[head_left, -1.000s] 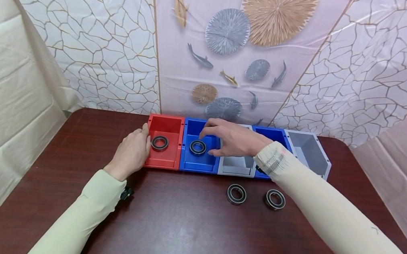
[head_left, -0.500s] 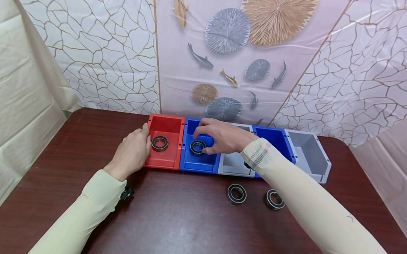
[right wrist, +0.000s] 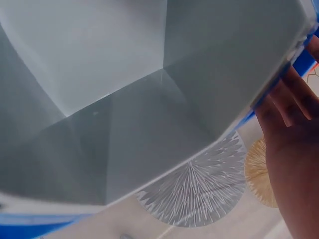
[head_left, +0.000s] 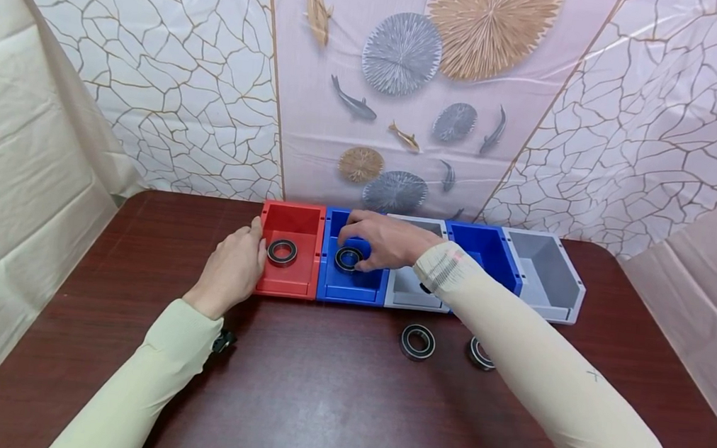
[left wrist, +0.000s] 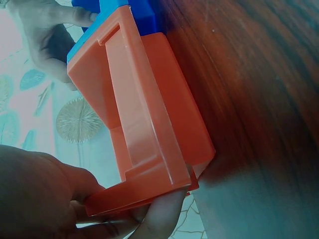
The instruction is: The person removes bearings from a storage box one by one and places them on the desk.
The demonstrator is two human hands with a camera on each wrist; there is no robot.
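Observation:
My left hand [head_left: 231, 268] grips the left wall of the red bin [head_left: 290, 287], its thumb and fingers on either side of the wall in the left wrist view. A ball bearing [head_left: 282, 253] lies flat in that bin. My right hand [head_left: 389, 241] reaches into the blue bin [head_left: 352, 293] beside it. Its thumb and curled fingers are at opposite sides of a second bearing [head_left: 343, 267] there, the thumb at its right edge. The right wrist view shows the hand [right wrist: 294, 144] past a grey bin [right wrist: 134, 134], without that bearing.
Right of the first blue bin stand a grey bin [head_left: 417, 301], another blue bin [head_left: 490, 253] and a grey bin [head_left: 543, 269], all in one row. Two loose bearings, a left one [head_left: 406, 341] and a right one [head_left: 475, 357], lie on the brown table [head_left: 318, 391]; my right sleeve partly covers the latter.
My right hand has moved left over the blue bin, and its thumb and fingers have closed in around the bearing. The left hand has stayed on the red bin.

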